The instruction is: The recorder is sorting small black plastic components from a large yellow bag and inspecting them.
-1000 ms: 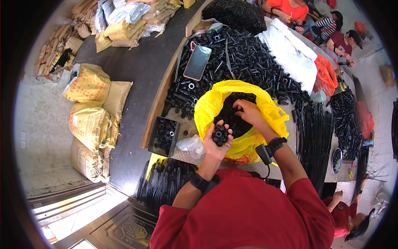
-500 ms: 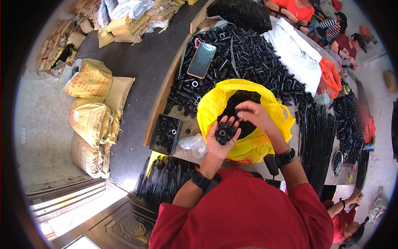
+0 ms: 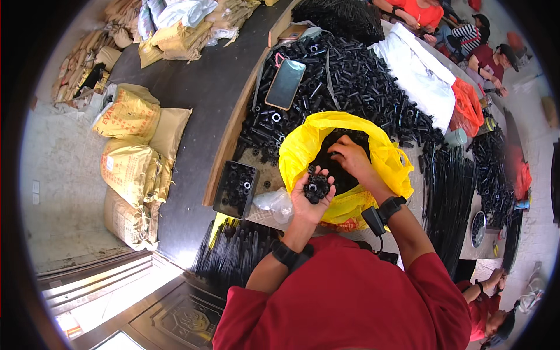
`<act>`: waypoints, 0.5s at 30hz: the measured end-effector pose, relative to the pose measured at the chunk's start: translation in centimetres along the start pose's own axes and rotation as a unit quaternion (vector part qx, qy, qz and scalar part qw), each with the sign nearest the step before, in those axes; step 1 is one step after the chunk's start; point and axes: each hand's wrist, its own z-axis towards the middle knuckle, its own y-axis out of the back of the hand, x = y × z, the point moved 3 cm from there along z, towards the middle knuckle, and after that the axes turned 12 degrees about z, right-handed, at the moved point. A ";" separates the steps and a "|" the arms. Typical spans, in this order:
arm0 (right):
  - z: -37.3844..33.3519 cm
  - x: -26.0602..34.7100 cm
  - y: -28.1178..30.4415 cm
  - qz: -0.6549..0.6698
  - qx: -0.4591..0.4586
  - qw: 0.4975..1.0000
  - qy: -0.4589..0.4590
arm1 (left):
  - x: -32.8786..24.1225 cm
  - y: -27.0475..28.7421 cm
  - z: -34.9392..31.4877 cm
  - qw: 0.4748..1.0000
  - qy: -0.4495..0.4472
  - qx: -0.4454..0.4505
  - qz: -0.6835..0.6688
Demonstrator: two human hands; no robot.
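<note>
My left hand (image 3: pixel 309 201), palm up, is cupped around a clump of small black ring-shaped parts (image 3: pixel 317 188) with notched rims. It rests at the near left rim of an open yellow plastic bag (image 3: pixel 303 137). Inside the bag's mouth is my right hand (image 3: pixel 353 158), its fingers bent and pinched over the dark contents. Whatever is between those fingertips is too small and dark to make out. More black parts (image 3: pixel 340 140) lie in the bag around the fingers.
A black tray (image 3: pixel 234 189) of similar parts and a clear plastic bag (image 3: pixel 275 202) are left of the yellow bag. Beyond lie a phone (image 3: pixel 284 85) and a heap of black tubes (image 3: pixel 356 76). Black rods (image 3: pixel 446 198) lie right. Co-workers sit along the right side.
My right hand has moved down and slightly away from me, deeper into the yellow bag's mouth. My left hand stays nearly in place with its clump of parts.
</note>
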 end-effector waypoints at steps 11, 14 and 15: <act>-2.4 10.5 2.3 0.177 0.046 0.983 -0.022 | -0.3 0.2 0.2 0.996 -0.071 -0.046 0.020; -2.9 12.4 1.4 0.024 0.017 0.995 0.091 | -0.2 0.4 0.6 0.992 -0.091 -0.079 0.033; -2.9 12.7 1.1 0.001 0.022 0.994 0.110 | -0.4 0.4 0.5 0.994 -0.097 -0.049 0.034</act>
